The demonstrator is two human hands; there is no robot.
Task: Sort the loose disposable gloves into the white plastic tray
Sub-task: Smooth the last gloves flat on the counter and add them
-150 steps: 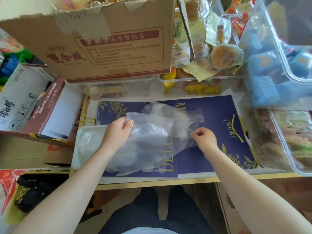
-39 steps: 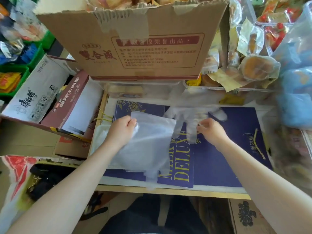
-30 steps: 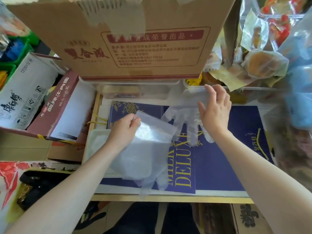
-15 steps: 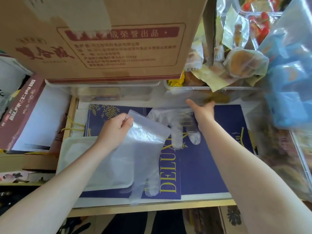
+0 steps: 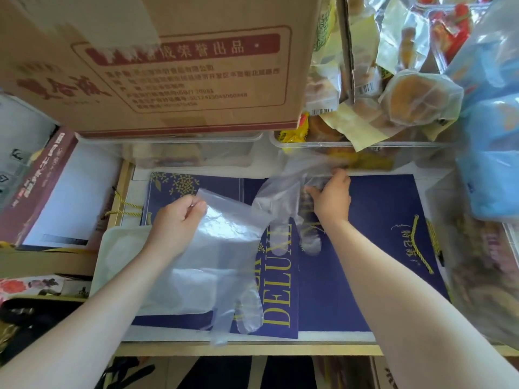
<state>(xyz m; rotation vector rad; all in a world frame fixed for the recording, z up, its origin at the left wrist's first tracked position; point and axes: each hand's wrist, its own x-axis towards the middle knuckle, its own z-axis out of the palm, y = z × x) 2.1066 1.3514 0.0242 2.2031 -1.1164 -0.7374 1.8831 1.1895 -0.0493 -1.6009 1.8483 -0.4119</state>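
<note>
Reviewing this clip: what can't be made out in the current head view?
- White tray: largely covered by the left hand and the stack of gloves; its contents can't be counted.
- Stack of gloves: the clear layers overlap, so their number is unclear.
- Right hand: its fingertips are hidden in the glove it holds.
- Cardboard box: top cut off by the frame edge.
- Small print on the box: blurred.

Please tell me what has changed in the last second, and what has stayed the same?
The right hand, which lay open and flat on the loose glove a second ago, has curled and now pinches its cuff end. The left hand still holds the stack of gloves over the white tray.
</note>
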